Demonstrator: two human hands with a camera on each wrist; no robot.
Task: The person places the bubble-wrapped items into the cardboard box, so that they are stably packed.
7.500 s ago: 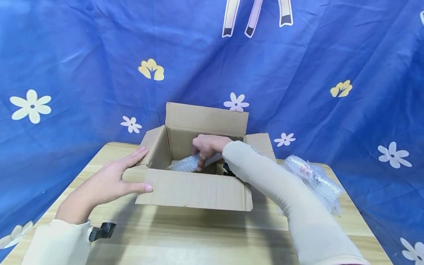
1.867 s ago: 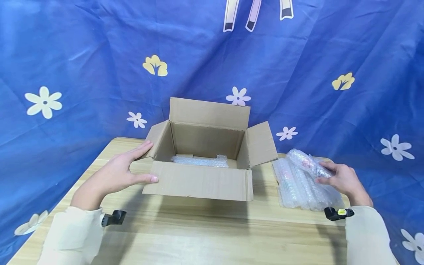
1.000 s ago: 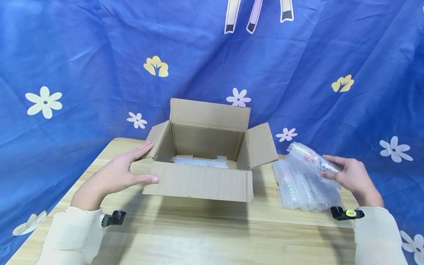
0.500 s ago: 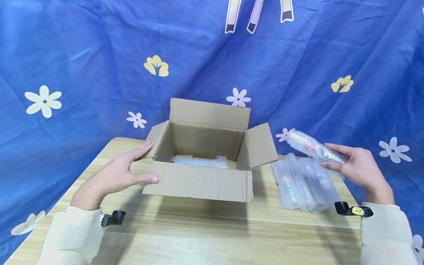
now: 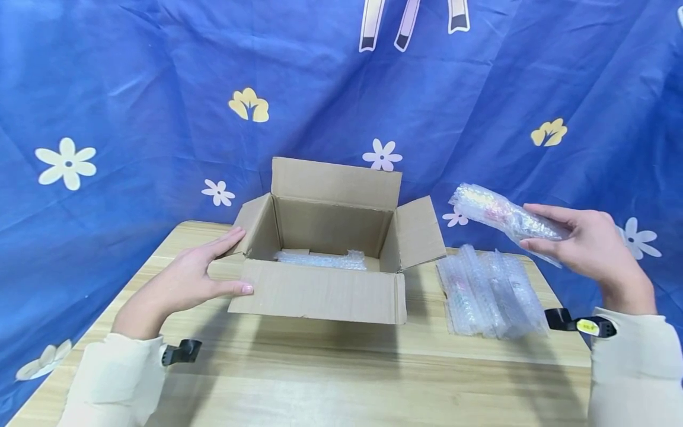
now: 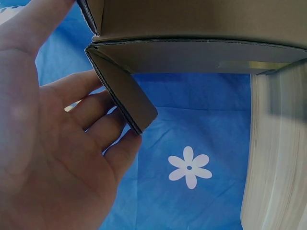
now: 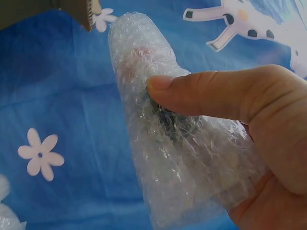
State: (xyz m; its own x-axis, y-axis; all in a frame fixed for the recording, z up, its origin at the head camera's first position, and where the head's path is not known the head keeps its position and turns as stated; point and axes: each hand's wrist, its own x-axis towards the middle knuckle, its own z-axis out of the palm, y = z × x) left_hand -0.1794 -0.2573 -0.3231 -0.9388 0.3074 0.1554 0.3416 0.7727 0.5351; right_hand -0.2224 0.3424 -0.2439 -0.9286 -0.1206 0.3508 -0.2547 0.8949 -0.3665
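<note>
Bubble wrap encloses a long object [image 5: 496, 209] that my right hand [image 5: 592, 243] holds by its near end, raised above the table. In the right wrist view the thumb [image 7: 168, 88] presses on the wrap; something reddish and something dark show through, their kind unclear. My left hand [image 5: 184, 284] spans the near left corner of an open cardboard box [image 5: 320, 293]. Its fingers lie against the left flap [image 6: 122, 88] and its thumb touches the front flap. Inside the box lies a bubble-wrapped piece [image 5: 322, 260], partly hidden by the front wall.
Several bubble-wrapped pieces [image 5: 488, 296] lie side by side on the wooden table [image 5: 320, 379], right of the box. All four box flaps are folded outward. A blue patterned cloth [image 5: 320, 77] hangs close behind the table.
Earlier my right hand reached inside the box. It then took hold of a wrapped object from the pile on the right and lifted it up. The left hand stays at the box.
</note>
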